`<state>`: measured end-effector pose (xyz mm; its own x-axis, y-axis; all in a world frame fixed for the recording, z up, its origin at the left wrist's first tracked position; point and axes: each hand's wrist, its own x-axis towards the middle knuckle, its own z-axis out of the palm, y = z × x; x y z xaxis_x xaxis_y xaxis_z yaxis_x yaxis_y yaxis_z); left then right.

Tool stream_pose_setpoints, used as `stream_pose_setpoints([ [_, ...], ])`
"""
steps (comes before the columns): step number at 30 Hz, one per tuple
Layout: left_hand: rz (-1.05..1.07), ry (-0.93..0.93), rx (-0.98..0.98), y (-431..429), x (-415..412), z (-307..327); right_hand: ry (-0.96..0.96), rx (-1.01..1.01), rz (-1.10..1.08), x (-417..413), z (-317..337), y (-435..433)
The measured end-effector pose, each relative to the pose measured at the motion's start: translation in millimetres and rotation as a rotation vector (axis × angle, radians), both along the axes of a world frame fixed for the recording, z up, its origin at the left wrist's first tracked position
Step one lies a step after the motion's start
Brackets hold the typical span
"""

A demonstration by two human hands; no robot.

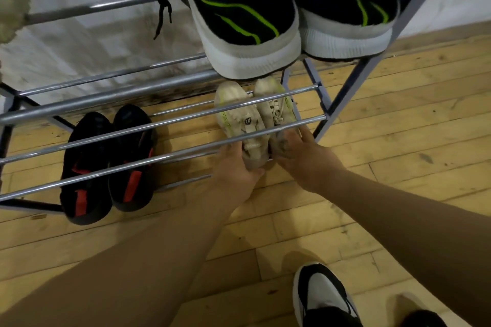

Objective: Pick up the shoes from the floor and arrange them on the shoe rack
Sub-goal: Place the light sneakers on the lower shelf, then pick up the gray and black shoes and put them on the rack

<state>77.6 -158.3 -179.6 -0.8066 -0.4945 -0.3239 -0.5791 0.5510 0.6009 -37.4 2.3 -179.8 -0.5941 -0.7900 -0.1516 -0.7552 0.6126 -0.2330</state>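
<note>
A pair of cream shoes with yellow-green trim sits on the lowest tier of the metal shoe rack (106,99), toes pointing to the wall. My left hand (235,167) grips the heel of the left cream shoe (239,114). My right hand (305,152) holds the heel of the right cream shoe (276,106). A pair of black shoes with red stripes (106,164) rests on the same tier to the left. Two black sneakers with green lines and white soles (287,16) stand on an upper tier at the right.
A black and white shoe (322,297) lies on the wooden floor (398,127) near the bottom edge. A pale fuzzy object (10,10) shows at the left edge by the upper bars. A white wall stands behind the rack.
</note>
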Motion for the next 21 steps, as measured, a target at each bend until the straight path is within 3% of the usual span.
stream_pose_setpoints([
  [2,-0.012,-0.048,-0.043,17.6,13.6,15.6,-0.054,-0.023,-0.058,8.2,20.1,32.8],
  [4,-0.093,-0.062,0.050,39.7,23.7,30.8,-0.156,0.003,-0.205,14.5,33.1,76.6],
  [11,-0.569,-0.125,0.359,139.0,14.7,79.2,-0.642,0.440,-0.526,55.6,34.6,286.0],
  [14,-0.662,-0.147,0.378,166.6,13.3,81.6,-0.835,0.422,-0.586,96.1,22.1,332.6],
  [21,-0.666,-0.154,0.347,182.3,32.4,84.3,-0.768,0.287,-0.592,124.7,-16.5,338.6],
])
